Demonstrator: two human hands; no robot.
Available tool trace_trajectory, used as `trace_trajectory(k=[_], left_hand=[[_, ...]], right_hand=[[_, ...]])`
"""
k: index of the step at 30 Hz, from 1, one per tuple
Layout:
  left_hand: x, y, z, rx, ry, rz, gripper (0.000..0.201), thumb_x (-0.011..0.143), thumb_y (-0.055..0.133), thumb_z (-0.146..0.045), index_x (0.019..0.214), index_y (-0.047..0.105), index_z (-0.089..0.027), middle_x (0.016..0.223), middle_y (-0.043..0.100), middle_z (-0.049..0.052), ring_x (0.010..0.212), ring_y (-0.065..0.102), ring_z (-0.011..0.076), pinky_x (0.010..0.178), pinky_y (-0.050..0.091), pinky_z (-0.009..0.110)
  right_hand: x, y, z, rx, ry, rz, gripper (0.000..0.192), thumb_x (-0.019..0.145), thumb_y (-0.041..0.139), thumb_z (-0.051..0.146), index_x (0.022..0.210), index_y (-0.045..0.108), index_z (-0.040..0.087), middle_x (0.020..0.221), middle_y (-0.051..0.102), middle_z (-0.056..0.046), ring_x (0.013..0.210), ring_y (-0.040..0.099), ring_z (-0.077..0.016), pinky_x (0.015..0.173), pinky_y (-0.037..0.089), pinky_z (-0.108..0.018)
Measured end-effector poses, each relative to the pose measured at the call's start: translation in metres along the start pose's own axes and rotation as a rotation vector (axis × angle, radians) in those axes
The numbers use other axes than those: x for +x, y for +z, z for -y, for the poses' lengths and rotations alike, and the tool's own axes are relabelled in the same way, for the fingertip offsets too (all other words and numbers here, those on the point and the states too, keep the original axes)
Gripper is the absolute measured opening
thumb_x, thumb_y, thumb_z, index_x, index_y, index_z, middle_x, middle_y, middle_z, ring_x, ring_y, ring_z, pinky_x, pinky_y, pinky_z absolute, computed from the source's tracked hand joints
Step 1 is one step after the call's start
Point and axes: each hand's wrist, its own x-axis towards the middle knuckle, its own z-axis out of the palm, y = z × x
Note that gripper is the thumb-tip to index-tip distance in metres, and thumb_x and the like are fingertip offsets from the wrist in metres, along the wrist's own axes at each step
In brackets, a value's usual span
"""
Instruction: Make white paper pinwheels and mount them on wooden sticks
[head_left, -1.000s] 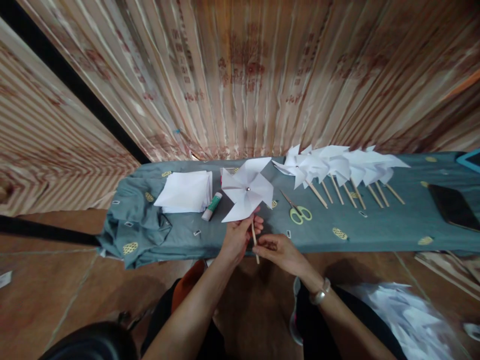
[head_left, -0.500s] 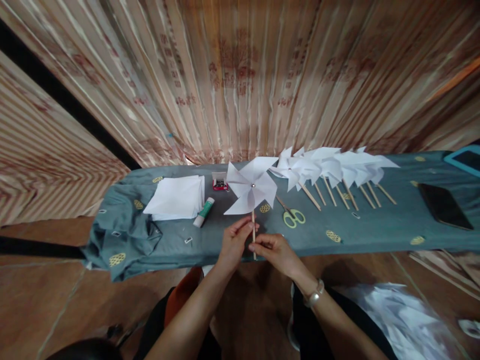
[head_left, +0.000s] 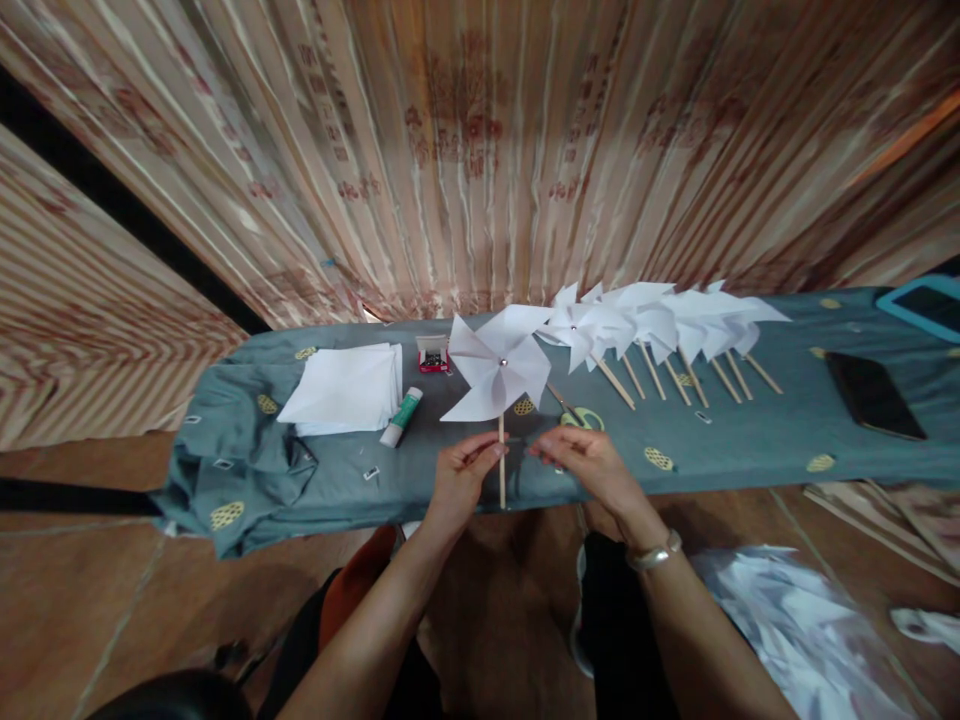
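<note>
A white paper pinwheel [head_left: 501, 362] with a shiny pin at its centre stands upright on a thin wooden stick. My left hand [head_left: 461, 475] pinches that stick between thumb and fingers, partway down below the blades. To the right of it, my right hand [head_left: 589, 462] is apart from the stick, fingers loosely bent and nothing visible in them. Just beyond the right hand lie scissors [head_left: 582, 418] with light green handles, partly covered by it. Several finished paper pinwheels [head_left: 652, 318] lie overlapping in a row at the back right, sticks towards me.
On the cloth-covered table [head_left: 435, 490] are a stack of white paper [head_left: 341, 388], a glue stick [head_left: 402, 417] and an open red box of pins [head_left: 433, 355]. A dark phone [head_left: 874, 395] and a blue-framed device [head_left: 922, 308] lie right. A clear bag of white paper pieces [head_left: 799, 625] sits on the floor.
My right hand has let go of the lower stick and moved right and slightly up, now in front of the scissors. My left hand keeps its hold; the view has shifted slightly.
</note>
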Motion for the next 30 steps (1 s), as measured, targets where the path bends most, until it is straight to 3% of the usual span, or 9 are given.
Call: trace_trajectory(k=[3,5,8,22,30], left_hand=[[-0.001,0.001,0.002,0.001,-0.018,0.029,0.017,0.061,0.082,-0.025,0.077,0.079,-0.019,0.074,0.075,0.003,0.07,0.065,0.015,0.072,0.051,0.026],[-0.002,0.001,0.005,0.003,-0.022,0.052,0.017,0.06,0.083,-0.025,0.076,0.079,-0.019,0.076,0.075,0.003,0.072,0.066,0.0155,0.073,0.051,0.027],[-0.003,0.002,0.009,0.015,-0.019,0.078,0.017,0.059,0.083,-0.025,0.075,0.079,-0.02,0.076,0.075,0.003,0.072,0.066,0.0155,0.073,0.051,0.026],[-0.002,0.003,0.01,0.027,0.003,0.045,0.01,0.062,0.08,-0.018,0.073,0.079,-0.02,0.077,0.075,0.003,0.072,0.065,0.0144,0.073,0.05,0.025],[-0.001,0.003,0.013,0.076,0.041,0.034,0.011,0.063,0.079,-0.02,0.074,0.079,-0.021,0.074,0.073,0.002,0.069,0.062,0.0137,0.07,0.048,0.025]], right_hand=[[0.01,-0.02,0.0,0.091,-0.065,-0.288,0.037,0.065,0.078,0.056,0.078,0.071,0.022,0.082,0.073,-0.005,0.074,0.063,-0.0176,0.073,0.051,-0.032],[0.016,-0.025,0.0,0.153,-0.119,-0.351,0.043,0.061,0.082,0.054,0.089,0.07,0.024,0.095,0.074,-0.006,0.088,0.066,-0.0195,0.083,0.051,-0.035],[0.02,-0.023,0.0,0.201,-0.15,-0.348,0.052,0.056,0.084,0.052,0.097,0.067,0.025,0.099,0.073,-0.005,0.097,0.066,-0.0202,0.088,0.051,-0.036],[0.012,-0.012,0.004,0.245,-0.023,-0.265,0.047,0.055,0.084,0.051,0.09,0.069,0.024,0.075,0.072,0.0,0.065,0.061,-0.015,0.066,0.05,-0.03],[0.006,-0.003,0.01,0.303,0.005,-0.205,0.045,0.053,0.086,0.052,0.082,0.068,0.022,0.07,0.07,0.0,0.061,0.059,-0.0133,0.064,0.049,-0.028]])
